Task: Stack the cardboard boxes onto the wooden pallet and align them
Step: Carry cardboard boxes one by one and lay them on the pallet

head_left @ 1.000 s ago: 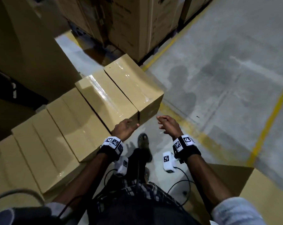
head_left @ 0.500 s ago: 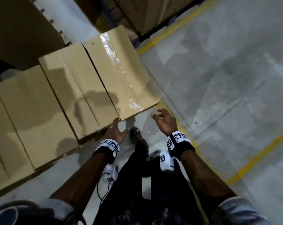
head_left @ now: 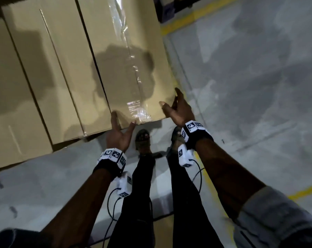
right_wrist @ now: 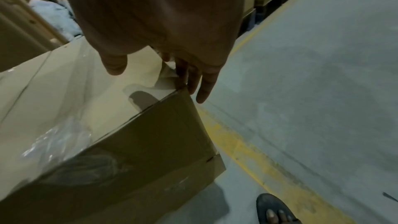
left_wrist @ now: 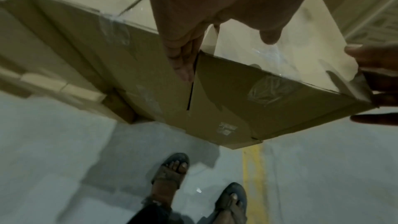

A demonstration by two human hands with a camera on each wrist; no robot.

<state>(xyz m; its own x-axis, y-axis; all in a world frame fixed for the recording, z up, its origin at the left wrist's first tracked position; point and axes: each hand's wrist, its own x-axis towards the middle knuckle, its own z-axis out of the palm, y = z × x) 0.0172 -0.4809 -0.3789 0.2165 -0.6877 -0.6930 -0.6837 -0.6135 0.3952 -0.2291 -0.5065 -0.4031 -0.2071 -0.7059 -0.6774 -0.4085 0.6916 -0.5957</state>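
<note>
Left hand [head_left: 118,135] at 6 o'clock, fingers [left_wrist: 183,64] straight against the near left corner of the end box [head_left: 126,68]. Right hand [head_left: 178,110] at 5 o'clock, fingers [right_wrist: 193,81] extended at its near right corner. 3 further boxes [head_left: 49,77] adjoin at 10 o'clock.

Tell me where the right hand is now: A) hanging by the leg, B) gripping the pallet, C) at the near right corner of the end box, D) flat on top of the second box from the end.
C: the right hand sits at the near right corner of the end box, its fingers down beside that corner.
</note>
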